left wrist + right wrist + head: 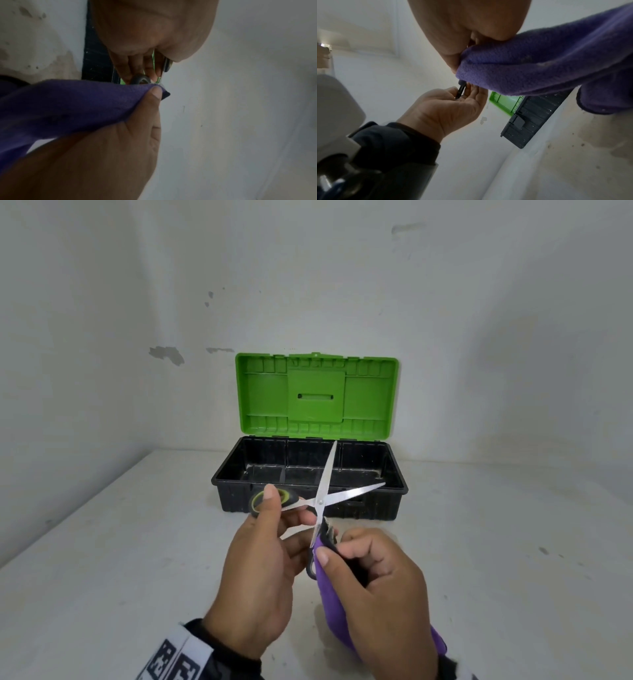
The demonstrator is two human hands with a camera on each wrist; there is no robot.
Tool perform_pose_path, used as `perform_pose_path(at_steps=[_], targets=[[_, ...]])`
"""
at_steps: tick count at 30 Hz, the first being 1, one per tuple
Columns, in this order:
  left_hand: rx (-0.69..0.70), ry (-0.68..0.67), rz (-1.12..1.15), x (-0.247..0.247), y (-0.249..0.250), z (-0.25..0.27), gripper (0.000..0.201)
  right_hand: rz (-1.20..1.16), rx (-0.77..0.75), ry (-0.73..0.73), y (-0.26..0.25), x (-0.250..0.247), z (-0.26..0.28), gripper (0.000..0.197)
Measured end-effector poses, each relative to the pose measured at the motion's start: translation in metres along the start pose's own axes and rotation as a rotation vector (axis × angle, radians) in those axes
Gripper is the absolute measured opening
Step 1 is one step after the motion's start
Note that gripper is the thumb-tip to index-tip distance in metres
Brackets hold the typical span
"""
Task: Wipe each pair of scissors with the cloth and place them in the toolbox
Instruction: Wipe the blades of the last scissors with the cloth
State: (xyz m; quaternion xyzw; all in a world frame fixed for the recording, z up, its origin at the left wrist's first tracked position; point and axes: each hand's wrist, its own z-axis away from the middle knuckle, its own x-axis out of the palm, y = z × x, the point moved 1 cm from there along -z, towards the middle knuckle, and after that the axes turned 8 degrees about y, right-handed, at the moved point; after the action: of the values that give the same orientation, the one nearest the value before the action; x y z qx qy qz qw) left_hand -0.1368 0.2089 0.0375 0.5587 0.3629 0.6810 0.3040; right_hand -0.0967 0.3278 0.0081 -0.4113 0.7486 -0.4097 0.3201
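head view: your two hands meet over the table (102,559), just in front of the toolbox (310,474).
left hand (260,570): you hold the scissors (322,501) by the upper handle loop, thumb laid over the loop and fingers curled beneath the shank near the pivot.
right hand (380,587): you pinch the cloth (334,604) round the lower handle of the scissors, thumb pressed on the purple fabric, fingers curled behind it.
scissors: held in the air, blades spread wide in an x; one blade points up across the toolbox opening, the other points right along its front rim. the handles are black with a yellow-green ring.
cloth: purple, bunched in your right hand, its tail hanging down toward your right wrist.
toolbox: black tray with green lid (317,395) standing upright against the wall (137,302); no scissors can be seen in the visible part of the tray.
left wrist view: your left fingers (135,65) close on a dark handle loop (139,79); your right hand's thumb (153,97) presses the cloth (77,102) against it.
right wrist view: the cloth (530,67) covers your right fingers; your left hand (447,108), palm up, grips a black handle (461,88); the toolbox (532,116) lies behind, its front latch (518,122) visible.
sleeve (393,143): dark cuff on your left arm, with a patterned band (178,659) in the head view.
table: white, lightly stained on the right side.
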Motion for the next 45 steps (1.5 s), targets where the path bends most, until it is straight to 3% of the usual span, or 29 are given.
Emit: perform_pose_path(at_steps=[9, 12, 15, 17, 19, 23, 34, 40, 45], targets=[[0.075, 0.163, 0.066, 0.006, 0.002, 0.009, 0.047, -0.092, -0.032, -0.117, 0.002, -0.001, 0.011, 0.015], [0.194, 0.18, -0.076, 0.002, 0.005, 0.008, 0.048, -0.178, 0.042, -0.177, 0.003, -0.016, 0.006, 0.019], [0.275, 0.167, -0.166, -0.004, 0.013, 0.007, 0.045, -0.173, 0.108, -0.271, 0.015, -0.043, -0.01, 0.045], [0.288, 0.147, -0.219, -0.007, 0.017, 0.007, 0.044, -0.059, 0.14, -0.287, 0.02, -0.058, -0.025, 0.037], [0.303, 0.125, -0.26, -0.008, 0.02, 0.008, 0.045, 0.058, 0.121, -0.219, 0.023, -0.07, -0.043, 0.015], [0.318, 0.1, -0.338, -0.003, 0.018, 0.008, 0.048, 0.082, -0.018, 0.013, 0.012, -0.077, -0.07, 0.015], [0.33, 0.079, -0.465, 0.001, 0.013, 0.002, 0.048, 0.084, -0.358, -0.2, -0.016, -0.015, -0.061, 0.01], [0.397, 0.057, -0.544, 0.004, 0.014, 0.004, 0.044, 0.116, -0.333, -0.123, -0.011, 0.002, -0.047, 0.017], [0.426, 0.076, -0.589, 0.003, 0.012, -0.001, 0.054, 0.111, -0.242, -0.012, -0.008, 0.006, -0.053, 0.02]])
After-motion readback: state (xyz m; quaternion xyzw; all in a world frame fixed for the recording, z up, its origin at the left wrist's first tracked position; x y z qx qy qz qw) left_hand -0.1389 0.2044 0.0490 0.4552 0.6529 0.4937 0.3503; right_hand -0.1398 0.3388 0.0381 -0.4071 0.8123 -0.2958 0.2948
